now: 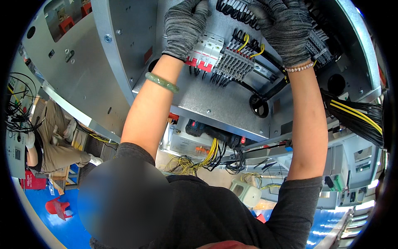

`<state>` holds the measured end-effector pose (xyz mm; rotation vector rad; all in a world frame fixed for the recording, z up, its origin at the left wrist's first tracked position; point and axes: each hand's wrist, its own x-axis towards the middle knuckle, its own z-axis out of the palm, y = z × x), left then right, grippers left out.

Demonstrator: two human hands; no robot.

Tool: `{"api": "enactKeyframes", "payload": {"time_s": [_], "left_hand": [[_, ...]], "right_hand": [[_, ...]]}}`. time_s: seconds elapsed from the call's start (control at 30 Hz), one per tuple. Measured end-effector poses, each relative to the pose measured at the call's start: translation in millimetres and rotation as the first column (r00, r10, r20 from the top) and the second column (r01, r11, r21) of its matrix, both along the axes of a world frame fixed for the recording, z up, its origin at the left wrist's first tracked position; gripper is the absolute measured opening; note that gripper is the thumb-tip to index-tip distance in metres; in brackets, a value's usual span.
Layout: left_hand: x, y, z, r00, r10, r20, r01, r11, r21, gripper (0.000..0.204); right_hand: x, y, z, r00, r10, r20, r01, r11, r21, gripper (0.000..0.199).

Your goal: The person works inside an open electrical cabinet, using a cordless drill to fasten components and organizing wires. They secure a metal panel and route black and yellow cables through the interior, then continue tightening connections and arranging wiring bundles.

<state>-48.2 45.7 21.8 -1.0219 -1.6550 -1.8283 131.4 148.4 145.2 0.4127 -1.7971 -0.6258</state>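
Both my hands wear grey knitted gloves and reach up into a grey metal electrical cabinet (pixel 215 99). My left hand (pixel 184 27) rests on top of a row of white circuit breakers with red levers (pixel 205 52), fingers curled over them. My right hand (pixel 284 29) is pressed among black wires (pixel 236 10) above a grey terminal block (pixel 234 64) with black and yellow leads. What its fingers grip is hidden. A green bangle (pixel 161 82) sits on my left wrist, a bead bracelet (pixel 299 67) on my right.
A thick bundle of black and yellow cables (pixel 356 116) hangs at the right. Yellow and black wires (pixel 211 155) spill below the cabinet. Another person (pixel 49 141) in tan clothes sits at the left near a red stool (pixel 58 206) on a blue floor.
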Motion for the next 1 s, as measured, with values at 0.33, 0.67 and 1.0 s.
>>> {"api": "enactKeyframes", "payload": {"time_s": [0.33,0.67,1.0], "left_hand": [[12.2,-15.3,-14.0,0.969,0.21,-0.13,-0.219,0.974,-0.062,0.034],[63.0,-17.9,26.8,0.996,-0.069,-0.048,0.07,0.997,0.028,0.032],[53.4,-5.7,25.5,0.979,-0.196,0.057,0.19,0.977,0.092,0.026]], "right_hand": [[-1.5,2.4,1.8,1.0,0.025,0.006,-0.025,1.0,0.009,0.034],[7.1,-9.0,4.5,0.998,-0.042,0.052,0.042,0.999,-0.002,0.034],[1.5,-1.8,2.9,1.0,0.018,0.025,-0.018,1.0,0.005,0.035]]}}
